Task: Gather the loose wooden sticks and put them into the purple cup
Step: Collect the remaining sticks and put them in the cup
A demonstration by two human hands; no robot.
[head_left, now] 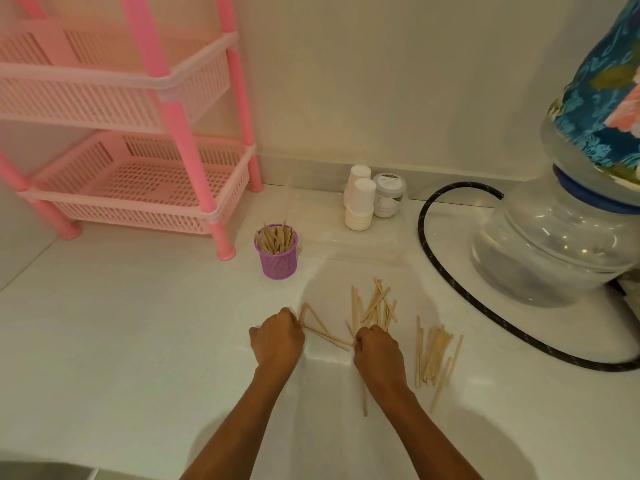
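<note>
Two curled hands [277, 336] on sticks [372, 306]

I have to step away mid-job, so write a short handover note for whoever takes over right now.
Left hand: closed on the ends of a few sticks lying on the counter.
Right hand: closed on sticks at the near end of the middle pile.
Purple cup: upright beyond the hands, already holding many sticks.
Left: the sticks at both hands, plus an untouched pile to the right of the right hand.
</note>
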